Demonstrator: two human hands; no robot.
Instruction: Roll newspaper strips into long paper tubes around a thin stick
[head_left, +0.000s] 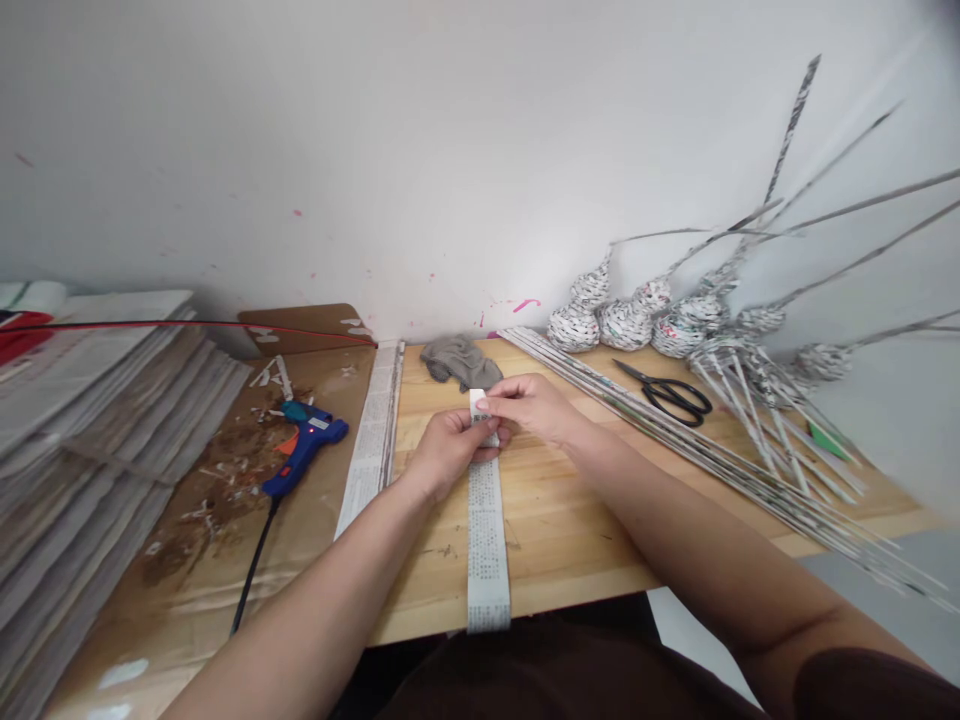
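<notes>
A long printed newspaper strip [488, 545] lies on the wooden table, running from its front edge up to both hands. My left hand [448, 452] is closed on the strip near its far end, thumb on top. From the right, my right hand [525, 408] pinches the same strip close to its tip, fingers partly hidden behind the paper. The two hands nearly touch. Just beyond them is a crumpled grey cloth [459, 361].
Left: stacked newspapers [112, 420], a blue glue gun [304, 450] on stained cardboard [217, 580], and a pile of paper strips [373, 430]. Right: long paper rods [645, 415], black scissors [667, 392] and several woven paper gourds [626, 324] by the wall.
</notes>
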